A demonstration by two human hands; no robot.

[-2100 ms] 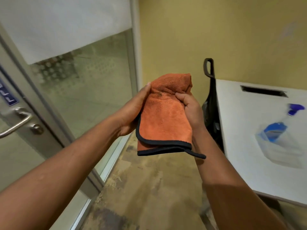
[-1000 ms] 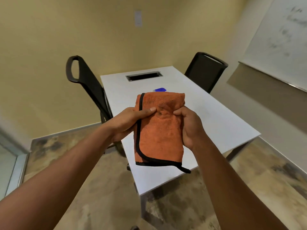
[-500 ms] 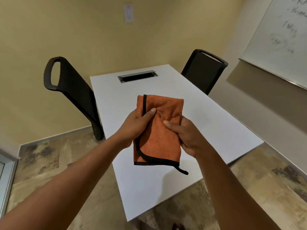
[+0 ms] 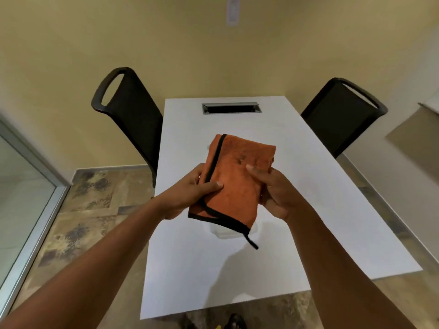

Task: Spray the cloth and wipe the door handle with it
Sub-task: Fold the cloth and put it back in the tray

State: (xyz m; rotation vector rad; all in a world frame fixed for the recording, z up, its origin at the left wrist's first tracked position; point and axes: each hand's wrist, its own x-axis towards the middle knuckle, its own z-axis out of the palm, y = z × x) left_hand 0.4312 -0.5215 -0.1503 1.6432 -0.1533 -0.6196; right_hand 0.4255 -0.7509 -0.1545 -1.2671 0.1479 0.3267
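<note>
A folded orange cloth with black edging is held upright between both hands above the white table. My left hand pinches its left edge with the thumb on the front. My right hand grips its right side, thumb pressed on the cloth. The spray bottle lies on the table behind the cloth; only a clear plastic part of it shows below the cloth's lower edge. The door handle is out of view.
Two black chairs flank the table, one at the left and one at the right. A cable slot sits at the table's far end. A glass panel with a metal frame runs along the left. Yellow walls stand behind.
The view has swung from the glass door to face the table squarely. Both hands have carried the cloth over the table's middle, and it now covers the spray bottle.
</note>
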